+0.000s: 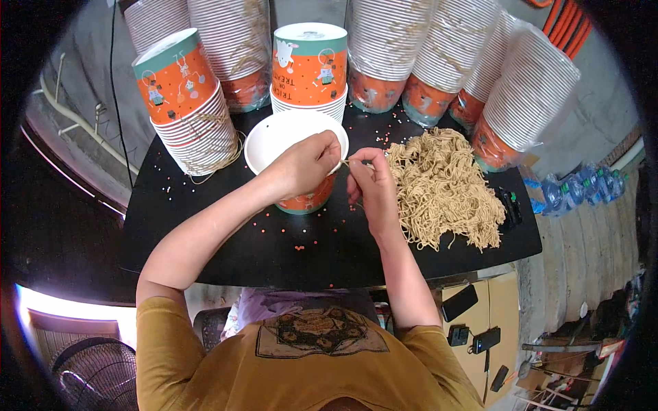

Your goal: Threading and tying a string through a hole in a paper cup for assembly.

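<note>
A paper bucket (281, 140), white inside with an orange and green outside, stands upright on the black table in front of me. My left hand (305, 164) reaches across its opening, fingers closed at the right side of the rim. Just outside that rim, my right hand (373, 185) pinches the end of a tan cord (346, 162) between thumb and finger. The cord runs toward the left fingertips, which partly hide where it meets the bucket. Beside my right hand lies a large heap of loose tan cords (445, 192).
Nested bucket stacks stand at the left (185, 103) and back middle (310, 68). Plastic-wrapped stacks (524, 89) line the back and right. Small paper discs dot the black table (233, 257). Dark devices (460, 303) rest on a tan surface at lower right; a fan (96, 373) is lower left.
</note>
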The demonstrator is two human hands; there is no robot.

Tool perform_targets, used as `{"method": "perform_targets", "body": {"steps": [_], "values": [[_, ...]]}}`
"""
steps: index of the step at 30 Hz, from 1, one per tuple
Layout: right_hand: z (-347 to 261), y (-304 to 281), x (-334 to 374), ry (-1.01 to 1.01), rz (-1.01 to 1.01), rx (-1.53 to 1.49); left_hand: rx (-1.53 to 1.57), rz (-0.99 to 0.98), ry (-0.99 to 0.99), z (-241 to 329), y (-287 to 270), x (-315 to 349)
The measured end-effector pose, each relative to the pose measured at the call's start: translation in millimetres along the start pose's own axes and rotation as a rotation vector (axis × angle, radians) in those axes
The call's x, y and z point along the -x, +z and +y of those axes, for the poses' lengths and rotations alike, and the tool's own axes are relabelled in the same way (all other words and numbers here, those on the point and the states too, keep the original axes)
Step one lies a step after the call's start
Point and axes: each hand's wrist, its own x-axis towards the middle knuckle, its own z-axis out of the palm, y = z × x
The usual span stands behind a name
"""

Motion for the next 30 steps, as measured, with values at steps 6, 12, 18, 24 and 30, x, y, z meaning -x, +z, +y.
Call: {"method": "perform_targets", "body": {"steps": [6, 12, 18, 24, 30], "values": [[-3, 0, 2, 0.035, 0.020, -0.069, -0.037, 0.040, 0.112, -7, 1, 0], [-21, -8, 2, 0.045, 0.023, 0.060, -0.281, -0.067, -0.078, 31, -12, 30], [-54, -5, 7, 0.075, -0.058, 0.079, -0.571, 0.085, 0.171, 15, -19, 55], [-67, 8, 6, 0.067, -0.170, 0.156, -0.623, 0.121, 0.270, 7, -35, 69], [-83, 31, 6, 0.027, -0.295, 0.125, -0.116, 0.241, 0.141, 19, -15, 68]]}}
